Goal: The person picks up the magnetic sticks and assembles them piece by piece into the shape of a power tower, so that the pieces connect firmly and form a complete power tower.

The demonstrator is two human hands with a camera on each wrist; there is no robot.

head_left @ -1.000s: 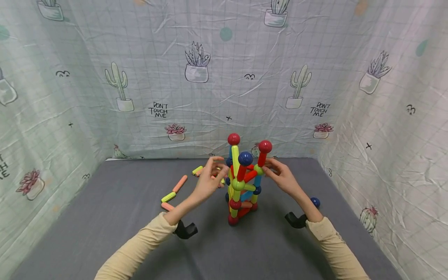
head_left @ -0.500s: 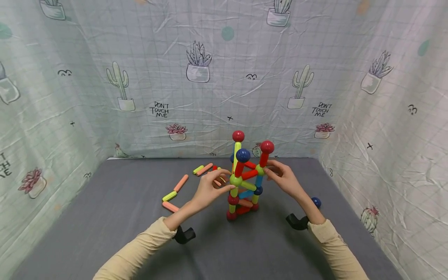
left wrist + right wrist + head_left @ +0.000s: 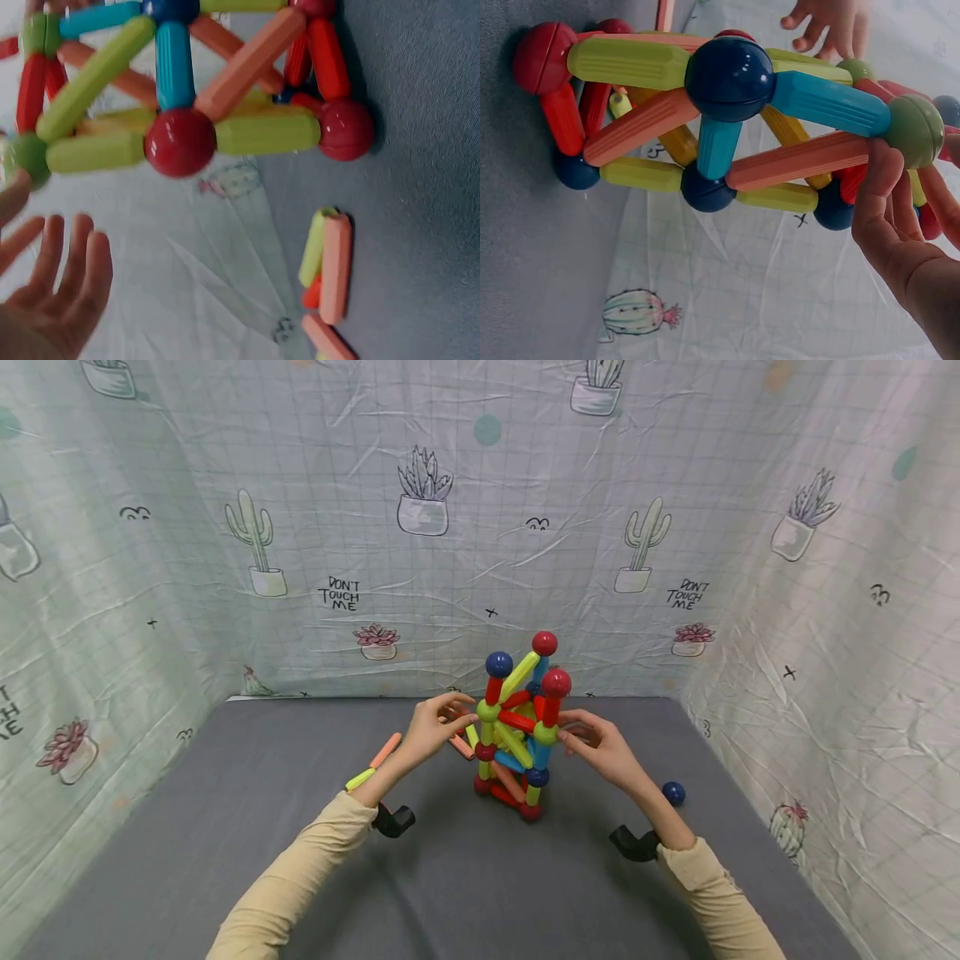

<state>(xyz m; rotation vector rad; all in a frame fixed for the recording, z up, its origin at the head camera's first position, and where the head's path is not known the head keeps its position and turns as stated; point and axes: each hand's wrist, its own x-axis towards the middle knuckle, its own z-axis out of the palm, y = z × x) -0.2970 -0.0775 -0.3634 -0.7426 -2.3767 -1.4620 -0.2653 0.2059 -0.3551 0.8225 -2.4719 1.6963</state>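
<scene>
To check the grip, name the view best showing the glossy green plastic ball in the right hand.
Right wrist view: the green ball appears largest, held by the right hand. Head shows it smaller; left wrist, small near the upper left corner.

Forearms [image 3: 296,877] angled inward, left hand [image 3: 435,727] loosely spread, right hand [image 3: 602,747] in a pinch.

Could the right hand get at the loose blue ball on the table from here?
Likely yes: the loose blue ball sits to the right of the right forearm, nothing visible covering it. The right hand would probably first have to release the green ball on the tower.
</scene>
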